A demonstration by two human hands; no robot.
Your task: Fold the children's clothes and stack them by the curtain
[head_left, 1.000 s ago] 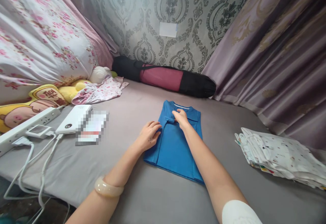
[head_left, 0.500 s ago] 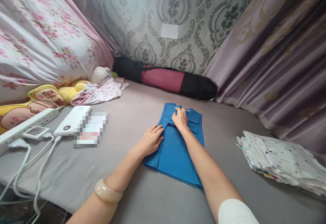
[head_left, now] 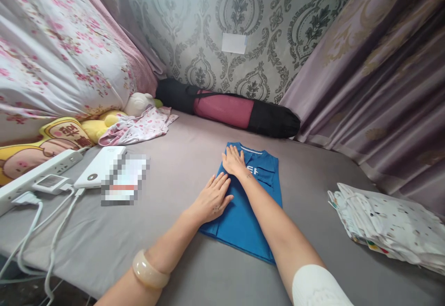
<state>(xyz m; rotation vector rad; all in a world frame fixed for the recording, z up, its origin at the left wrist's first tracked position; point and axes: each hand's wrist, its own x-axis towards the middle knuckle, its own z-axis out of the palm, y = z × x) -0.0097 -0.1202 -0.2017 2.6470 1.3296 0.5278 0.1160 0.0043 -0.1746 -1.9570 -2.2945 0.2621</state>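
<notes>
A blue T-shirt [head_left: 243, 218] lies on the grey bed sheet [head_left: 174, 167], its sides folded inward into a narrow rectangle. Its neckline points toward the wall, and part of some white lettering shows on the chest. Flat on the shirt's left edge rests my left hand [head_left: 213, 198], fingers stretched out, a pale bangle on that wrist. My right hand [head_left: 235, 160] presses on the upper left of the shirt near the collar with its fingers spread. Neither hand grips the cloth. My right forearm covers part of the shirt's right half.
Folded white printed clothes [head_left: 389, 227] are stacked at the right. On the left are a power strip [head_left: 34, 176], a white power bank [head_left: 100, 167], cables, a pixelated item and plush toys [head_left: 97, 127]. A black and maroon rolled bag [head_left: 225, 109] lies along the wall.
My right hand has moved left from the collar's middle and flattened, letting go of the cloth there. White lettering and more of the neckline now show. My left hand stays at the left edge.
</notes>
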